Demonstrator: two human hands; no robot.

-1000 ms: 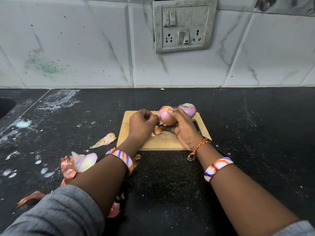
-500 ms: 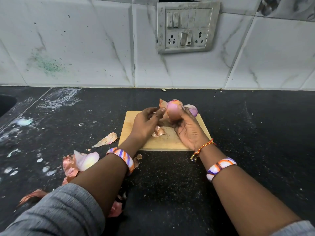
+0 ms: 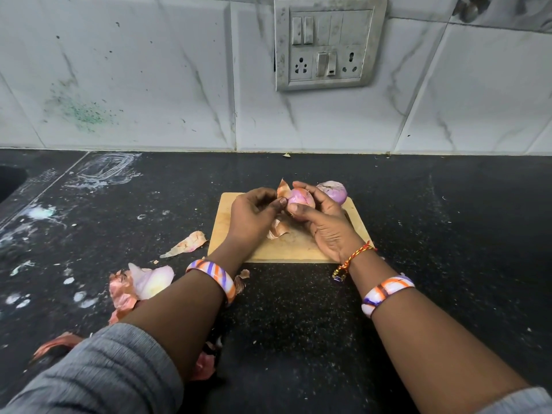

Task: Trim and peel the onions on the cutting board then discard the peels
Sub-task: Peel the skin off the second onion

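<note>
Across the dark tabletop point(image 3: 418, 234), below a tiled wall point(image 3: 149, 70) with a switch plate point(image 3: 328, 44), sits a board point(image 3: 298, 249), and peels point(image 3: 143, 282) lie loose on the stone to its left. Both hands work just above the board's far half, and the step in hand looks like peeling. The right hand point(image 3: 325, 225) cups an onion point(image 3: 300, 198), fingers curled round its far side and thumb across the near side, so the onion sits at the fingertips, lifted clear of the board. The left hand point(image 3: 254, 213) meets it from the left, thumb and fingers pinching a skin flap point(image 3: 283, 188) that stands up from the onion's left edge, apparently attached at its base. A second onion point(image 3: 333, 191), already pale and bare, rests at the board's far right corner, just behind the right hand. A curled scrap point(image 3: 279, 228) lies on the board under the hands. The next move likely calls for pulling the flap down and away while the right hand turns the onion to bring up whatever skin is left; then the scraps want gathering for the bin.
</note>
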